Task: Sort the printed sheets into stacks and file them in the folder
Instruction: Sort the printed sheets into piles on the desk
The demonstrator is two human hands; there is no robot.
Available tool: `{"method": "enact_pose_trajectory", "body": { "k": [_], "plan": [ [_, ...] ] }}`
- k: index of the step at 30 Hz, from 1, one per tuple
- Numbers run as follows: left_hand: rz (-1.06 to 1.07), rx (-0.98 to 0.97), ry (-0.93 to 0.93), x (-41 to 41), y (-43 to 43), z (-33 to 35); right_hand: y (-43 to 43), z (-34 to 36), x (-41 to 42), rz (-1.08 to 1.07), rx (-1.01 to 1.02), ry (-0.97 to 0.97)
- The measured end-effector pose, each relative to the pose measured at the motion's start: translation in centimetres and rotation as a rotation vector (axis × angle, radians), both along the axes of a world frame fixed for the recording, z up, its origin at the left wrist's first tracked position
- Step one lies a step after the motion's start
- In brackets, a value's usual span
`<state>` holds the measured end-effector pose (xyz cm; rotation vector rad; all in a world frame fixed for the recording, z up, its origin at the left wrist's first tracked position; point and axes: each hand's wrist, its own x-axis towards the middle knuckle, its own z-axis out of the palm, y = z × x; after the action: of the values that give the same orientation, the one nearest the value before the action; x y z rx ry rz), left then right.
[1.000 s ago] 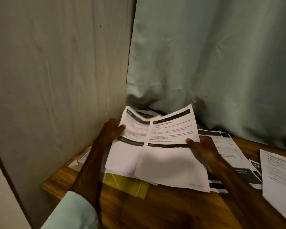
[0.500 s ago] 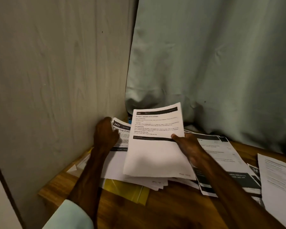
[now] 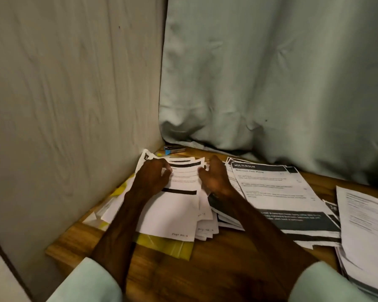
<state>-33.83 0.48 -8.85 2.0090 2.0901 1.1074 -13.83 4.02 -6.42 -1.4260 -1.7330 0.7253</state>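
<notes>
**Hands are squaring the left stack [image 3: 177,212]**

Left hand [image 3: 153,175] and right hand [image 3: 214,179] are curling round its upper edges. The sheet the right hand was holding up a moment ago is now lying on top, so one more page is sorted. This stack is resting on the yellow folder [image 3: 166,245], so filing is probably still waiting. The middle stack [image 3: 277,192] is showing "MULTI-ROOM"; the handwritten "Page No" figure is reading too blurred.
</notes>
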Motion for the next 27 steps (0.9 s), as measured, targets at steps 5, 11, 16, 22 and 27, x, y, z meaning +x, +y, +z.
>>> {"method": "enact_pose_trajectory", "body": {
  "k": [5,11,16,22,27],
  "plan": [
    [0.007,-0.103,0.07,0.4,0.2,0.1,1.0,2.0,5.9,-0.038,0.108,-0.028],
    [-0.043,-0.059,0.072,1.7,0.3,0.1,0.0,3.2,14.2,0.033,0.116,-0.175],
    [-0.185,-0.118,0.083,6.0,0.7,0.6,-2.3,2.1,19.7,-0.024,0.12,-0.213],
    [-0.357,-0.067,0.133,12.7,1.1,2.0,-5.5,2.4,26.6,-0.173,0.194,-0.264],
    [-0.517,-0.004,0.19,21.6,1.3,3.8,-7.7,1.9,35.5,-0.397,0.196,-0.281]
  ]
}}
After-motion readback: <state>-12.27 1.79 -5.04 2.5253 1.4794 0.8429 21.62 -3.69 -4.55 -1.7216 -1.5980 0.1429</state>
